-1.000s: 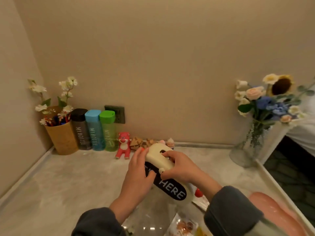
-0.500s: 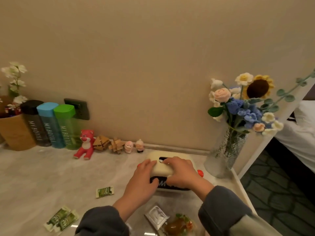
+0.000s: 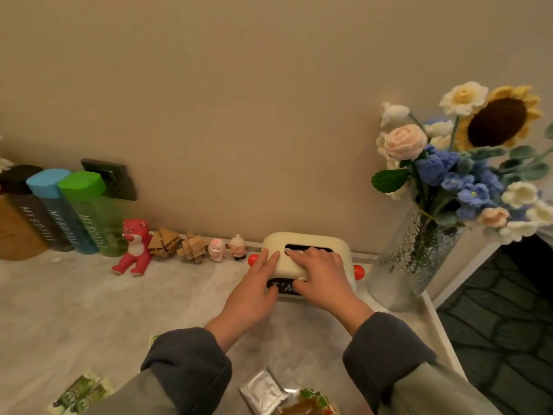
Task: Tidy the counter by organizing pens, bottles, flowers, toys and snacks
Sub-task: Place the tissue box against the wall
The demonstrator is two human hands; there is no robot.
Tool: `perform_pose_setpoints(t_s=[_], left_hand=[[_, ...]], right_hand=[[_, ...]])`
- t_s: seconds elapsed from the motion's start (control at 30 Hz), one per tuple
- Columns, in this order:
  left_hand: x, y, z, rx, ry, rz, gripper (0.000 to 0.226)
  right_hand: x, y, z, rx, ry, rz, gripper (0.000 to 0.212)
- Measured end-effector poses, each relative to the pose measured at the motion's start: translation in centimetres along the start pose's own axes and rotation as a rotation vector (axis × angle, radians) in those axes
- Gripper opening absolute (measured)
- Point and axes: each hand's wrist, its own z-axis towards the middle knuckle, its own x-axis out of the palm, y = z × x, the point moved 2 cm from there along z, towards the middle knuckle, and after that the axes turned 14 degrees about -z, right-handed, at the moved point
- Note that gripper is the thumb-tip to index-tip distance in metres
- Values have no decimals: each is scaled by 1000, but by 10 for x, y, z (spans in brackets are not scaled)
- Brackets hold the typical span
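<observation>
A cream tissue box (image 3: pixel 338 244) with red side knobs and a black label sits on the marble counter (image 3: pixel 89 310) against the wall. My left hand (image 3: pixel 254 292) holds its left front corner, fingers on top and thumb on the label. My right hand (image 3: pixel 323 277) grips the top and front edge. To the left along the wall stand two small figurines (image 3: pixel 217 250), two wooden puzzles (image 3: pixel 164 242), a red bear toy (image 3: pixel 134 247), then green (image 3: pixel 95 217), blue (image 3: pixel 59 217) and black (image 3: pixel 30 217) bottles.
A glass vase (image 3: pixel 413 259) of knitted flowers (image 3: pixel 466 163) stands right of the box, near the counter's right edge (image 3: pixel 443 333). Green snack packets (image 3: pixel 80 393), a silver sachet (image 3: pixel 263 390) and a snack bag (image 3: pixel 308 404) lie at the front. A brown cup (image 3: pixel 15 235) is far left.
Both hands carried the tissue box from mid-air down and back to the wall, and it now rests flat beside the vase. My view has swung right.
</observation>
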Motion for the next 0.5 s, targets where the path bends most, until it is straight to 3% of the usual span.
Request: perform_pose_setpoints(t_s=[0.4, 0.5], left_hand=[[4, 0, 15, -45, 37, -59, 73], [2, -6, 10, -64, 19, -99, 74]], right_hand=[[4, -8, 10, 18, -26, 23, 70], [-2, -7, 7, 51, -34, 125, 72]])
